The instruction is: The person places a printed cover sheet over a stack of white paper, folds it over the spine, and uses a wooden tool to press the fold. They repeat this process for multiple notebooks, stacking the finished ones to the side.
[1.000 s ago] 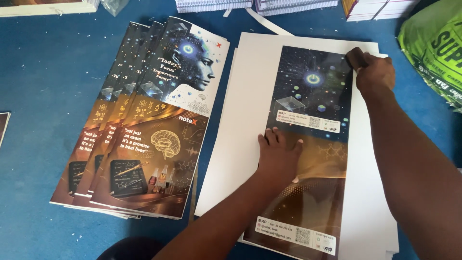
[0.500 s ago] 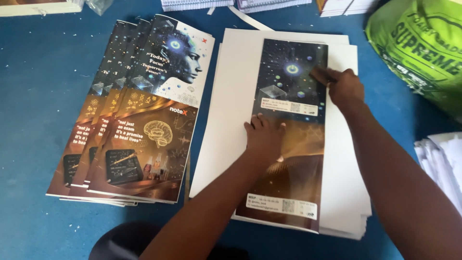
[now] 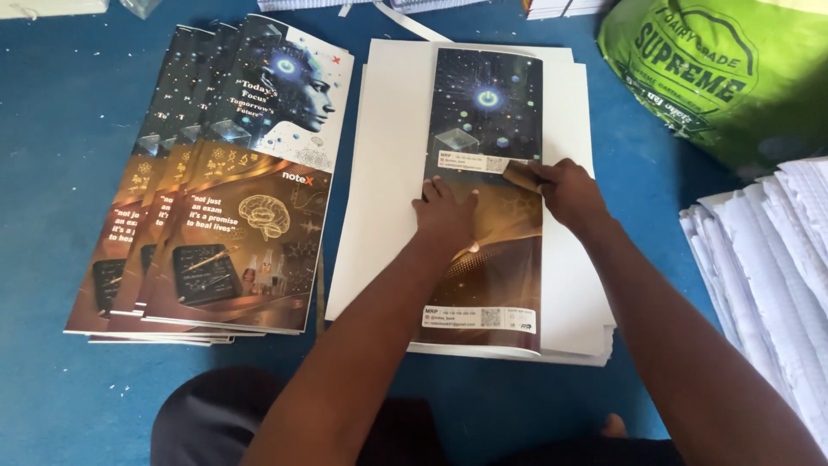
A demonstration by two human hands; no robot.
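Left hand (image 3: 447, 214) is lying flat, pinning a glossy dark printed cover sheet (image 3: 485, 155) onto a white paper stack (image 3: 388, 173); right hand (image 3: 565, 190) is gripping a small brown block (image 3: 520, 175), creasing; pressing farther along the fold probably follows

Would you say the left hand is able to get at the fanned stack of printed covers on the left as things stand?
Probably yes. The left hand lies flat on the printed cover sheet, and only bare white sheets and blue floor separate it from the fanned stack of covers.

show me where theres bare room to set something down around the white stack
Bare blue floor left of the fanned covers, and a patch between white stack and green bag. Crowded: both hands, left hand and right hand, press the centre cover.
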